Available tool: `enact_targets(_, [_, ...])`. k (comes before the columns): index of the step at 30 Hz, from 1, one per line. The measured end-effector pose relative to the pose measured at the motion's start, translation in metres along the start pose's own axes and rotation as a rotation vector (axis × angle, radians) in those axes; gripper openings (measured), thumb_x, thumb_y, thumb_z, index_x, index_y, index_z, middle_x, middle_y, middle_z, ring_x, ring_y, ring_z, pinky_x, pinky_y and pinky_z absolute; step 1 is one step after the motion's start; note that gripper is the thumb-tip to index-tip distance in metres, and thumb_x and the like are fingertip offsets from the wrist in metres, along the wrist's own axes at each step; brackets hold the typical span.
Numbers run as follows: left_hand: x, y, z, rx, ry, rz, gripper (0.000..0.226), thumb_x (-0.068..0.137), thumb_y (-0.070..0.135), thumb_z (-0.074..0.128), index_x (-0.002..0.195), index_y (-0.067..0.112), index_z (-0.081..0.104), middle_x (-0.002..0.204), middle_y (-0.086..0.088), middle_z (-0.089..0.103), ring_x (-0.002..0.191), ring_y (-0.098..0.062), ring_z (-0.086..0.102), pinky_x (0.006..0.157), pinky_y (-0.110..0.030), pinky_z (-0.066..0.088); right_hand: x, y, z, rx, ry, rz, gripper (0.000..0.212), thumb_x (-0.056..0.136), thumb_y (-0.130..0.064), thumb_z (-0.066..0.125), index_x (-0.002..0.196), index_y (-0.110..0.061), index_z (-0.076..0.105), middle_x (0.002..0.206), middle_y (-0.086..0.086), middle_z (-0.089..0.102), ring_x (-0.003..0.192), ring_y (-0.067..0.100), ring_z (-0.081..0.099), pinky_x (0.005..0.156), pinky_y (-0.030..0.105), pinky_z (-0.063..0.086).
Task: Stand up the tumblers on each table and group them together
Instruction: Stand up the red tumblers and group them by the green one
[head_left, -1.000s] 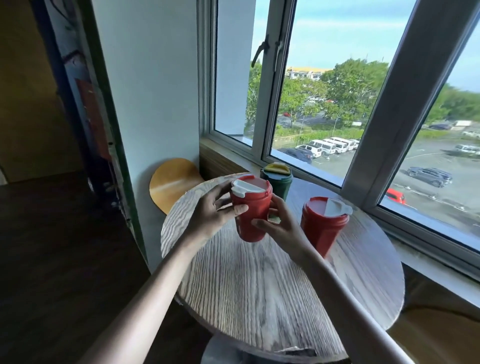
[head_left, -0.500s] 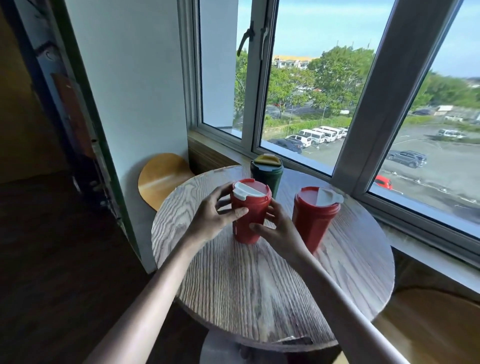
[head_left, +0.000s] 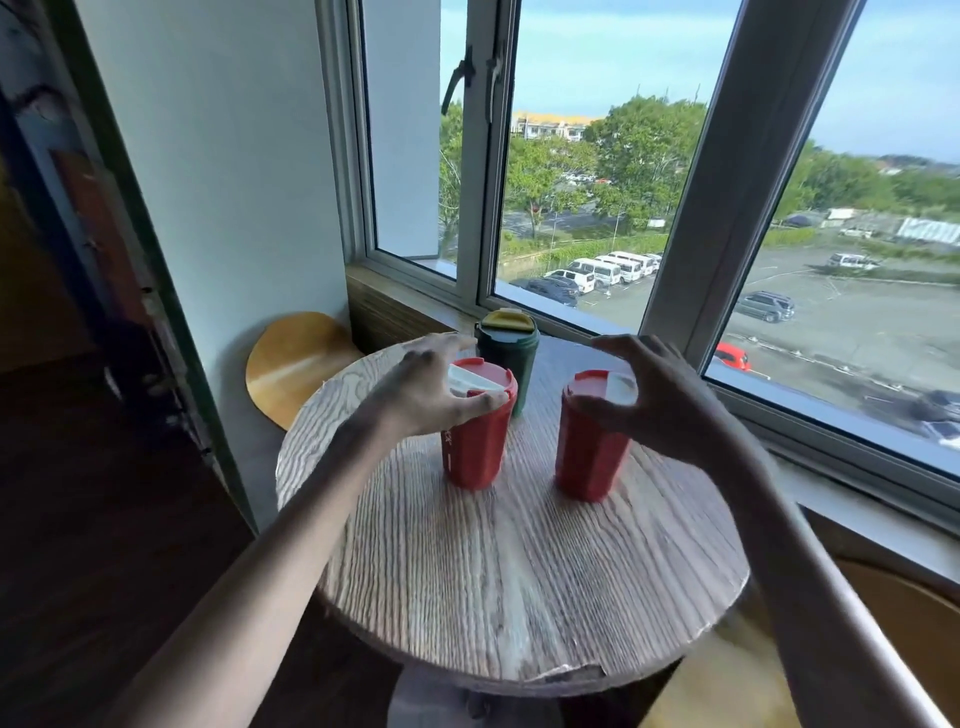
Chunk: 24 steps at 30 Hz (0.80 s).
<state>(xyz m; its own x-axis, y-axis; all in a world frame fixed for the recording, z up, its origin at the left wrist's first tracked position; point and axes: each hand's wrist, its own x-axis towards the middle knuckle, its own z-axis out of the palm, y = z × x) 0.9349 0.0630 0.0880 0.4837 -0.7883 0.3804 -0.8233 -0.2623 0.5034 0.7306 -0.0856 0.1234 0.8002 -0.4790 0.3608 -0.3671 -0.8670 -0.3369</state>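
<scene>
Head view: your left hand (head_left: 426, 389) hovers at the left tumbler (head_left: 475, 452) and your right hand (head_left: 660, 400) at the right tumbler (head_left: 589, 457); fingers (head_left: 441, 345) are spread and grip nothing. If you clip a lid, that tumbler may topple across the worktop (head_left: 519, 571).

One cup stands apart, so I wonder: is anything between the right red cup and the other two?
Nothing visible: only bare tabletop separates the right red tumbler from the left red tumbler and green tumbler.

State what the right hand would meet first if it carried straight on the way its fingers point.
Probably the lid of the right red tumbler: the open right hand hovers beside it, fingers aimed at its rim. Depth is unclear.
</scene>
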Motion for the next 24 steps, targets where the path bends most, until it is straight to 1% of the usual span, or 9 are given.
enact_targets(1, [0.006, 0.004, 0.0, 0.083, -0.045, -0.017, 0.087, 0.07, 0.063, 0.068, 0.139, 0.017, 0.042, 0.141, -0.008, 0.047, 0.127, -0.022, 0.046, 0.099, -0.04, 0.044, 0.007, 0.008, -0.006, -0.112, -0.147, 0.032, 0.083, 0.072, -0.058, 0.066, 0.142, -0.026, 0.034, 0.148, 0.006, 0.036, 0.135, 0.023, 0.033, 0.108, 0.044, 0.034])
enact_targets(3, [0.016, 0.007, -0.001, 0.184, -0.106, -0.053, 0.088, 0.064, 0.071, 0.065, 0.134, 0.02, 0.047, 0.136, -0.005, 0.053, 0.119, -0.021, 0.052, 0.094, -0.041, 0.048, 0.021, 0.019, -0.01, -0.206, -0.365, 0.087, 0.1, 0.069, -0.062, 0.068, 0.148, -0.022, 0.021, 0.154, 0.009, 0.025, 0.14, 0.027, 0.025, 0.112, 0.047, 0.03])
enact_targets(6, [0.022, 0.006, -0.001, 0.252, -0.181, -0.086, 0.093, 0.053, 0.08, 0.062, 0.125, 0.022, 0.052, 0.122, 0.0, 0.06, 0.105, -0.019, 0.057, 0.085, -0.038, 0.052, 0.037, 0.032, -0.004, -0.209, -0.508, 0.128, 0.108, 0.066, -0.063, 0.071, 0.148, -0.017, 0.019, 0.153, 0.009, 0.029, 0.137, 0.026, 0.033, 0.11, 0.041, 0.035])
enact_targets(9, [0.024, 0.006, -0.002, 0.229, -0.199, -0.073, 0.09, 0.053, 0.074, 0.069, 0.123, 0.02, 0.053, 0.119, 0.0, 0.06, 0.102, -0.017, 0.056, 0.084, -0.036, 0.051, 0.043, 0.037, 0.001, -0.119, -0.477, 0.107, 0.098, 0.065, -0.053, 0.077, 0.143, -0.017, 0.031, 0.145, 0.008, 0.044, 0.127, 0.023, 0.045, 0.099, 0.034, 0.041])
enact_targets(12, [0.027, 0.004, -0.005, 0.154, -0.208, -0.052, 0.084, 0.058, 0.059, 0.078, 0.127, 0.017, 0.053, 0.124, -0.001, 0.059, 0.103, -0.014, 0.053, 0.082, -0.028, 0.045, 0.044, 0.04, 0.005, -0.055, -0.413, 0.067, 0.089, 0.066, -0.045, 0.08, 0.14, -0.018, 0.038, 0.141, 0.009, 0.048, 0.123, 0.022, 0.048, 0.091, 0.028, 0.04])
enact_targets(14, [0.03, 0.002, -0.007, 0.143, -0.22, -0.039, 0.085, 0.059, 0.052, 0.081, 0.13, 0.016, 0.051, 0.128, -0.003, 0.057, 0.106, -0.014, 0.051, 0.082, -0.026, 0.042, 0.047, 0.04, 0.009, -0.025, -0.384, 0.039, 0.089, 0.066, -0.044, 0.081, 0.139, -0.018, 0.039, 0.14, 0.009, 0.049, 0.123, 0.022, 0.048, 0.093, 0.028, 0.04])
enact_targets(18, [0.044, 0.0, -0.01, 0.128, -0.245, -0.036, 0.084, 0.062, 0.043, 0.082, 0.133, 0.015, 0.049, 0.134, -0.004, 0.054, 0.119, -0.018, 0.05, 0.096, -0.027, 0.04, 0.06, 0.032, 0.018, 0.033, -0.339, 0.03, 0.094, 0.061, -0.044, 0.083, 0.14, -0.015, 0.039, 0.142, 0.009, 0.048, 0.129, 0.022, 0.046, 0.099, 0.028, 0.038])
enact_targets(21, [0.052, -0.005, -0.011, 0.121, -0.287, -0.039, 0.085, 0.061, 0.045, 0.081, 0.134, 0.018, 0.048, 0.137, -0.002, 0.053, 0.123, -0.017, 0.048, 0.102, -0.031, 0.04, 0.071, 0.024, 0.025, 0.026, -0.333, 0.043, 0.103, 0.054, -0.057, 0.081, 0.14, -0.019, 0.038, 0.142, 0.008, 0.048, 0.127, 0.022, 0.047, 0.102, 0.037, 0.042])
enact_targets(24, [0.052, -0.012, -0.011, 0.091, -0.298, -0.037, 0.088, 0.06, 0.047, 0.082, 0.136, 0.019, 0.046, 0.14, -0.001, 0.05, 0.126, -0.017, 0.046, 0.103, -0.033, 0.04, 0.077, 0.019, 0.033, 0.036, -0.324, 0.044, 0.101, 0.058, -0.055, 0.08, 0.141, -0.017, 0.037, 0.142, 0.008, 0.049, 0.127, 0.023, 0.048, 0.102, 0.038, 0.042])
